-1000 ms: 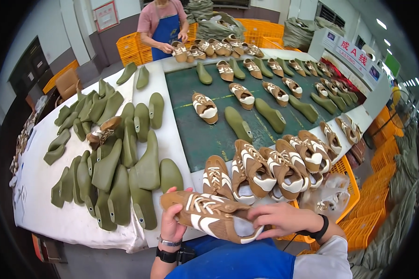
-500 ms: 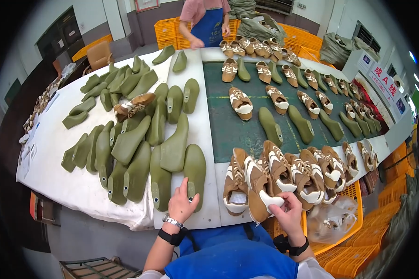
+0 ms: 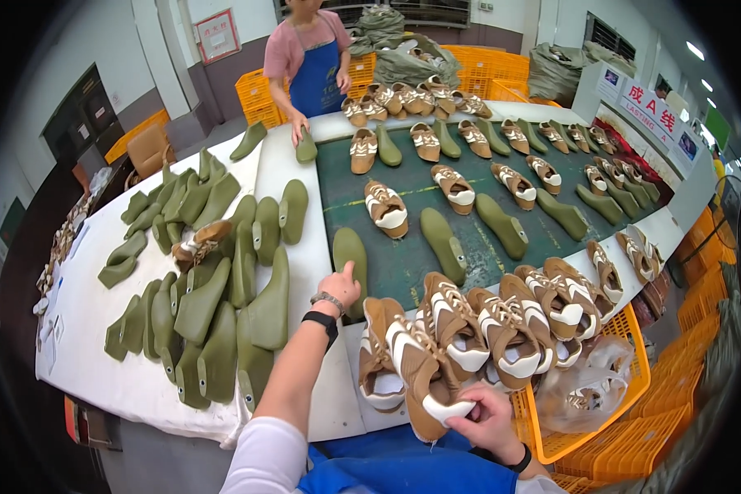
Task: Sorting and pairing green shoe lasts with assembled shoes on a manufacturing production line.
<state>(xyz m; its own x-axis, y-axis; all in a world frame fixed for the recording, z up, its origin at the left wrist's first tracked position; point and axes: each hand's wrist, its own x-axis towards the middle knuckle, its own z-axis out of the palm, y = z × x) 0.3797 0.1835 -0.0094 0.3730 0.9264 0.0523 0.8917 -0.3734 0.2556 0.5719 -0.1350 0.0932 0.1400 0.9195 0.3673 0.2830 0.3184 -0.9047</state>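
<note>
My left hand reaches forward and is closed on the heel end of a green shoe last. That last lies at the near left corner of the green belt, its toe pointing away from me. Close to my body, my right hand pinches the white heel of a brown sneaker with white stripes. The sneaker is tilted, toe away, against other brown sneakers standing along the near edge. On the belt, sneakers and green lasts lie in rows.
Many green lasts crowd the white table at left, with one brown sneaker among them. Across the table, a person in a blue apron touches a last. A yellow crate with a plastic bag stands at near right.
My left hand has moved the last from the white table forward onto the belt. My right hand keeps hold of the sneaker's heel. The other person's hand has reached a far last.
</note>
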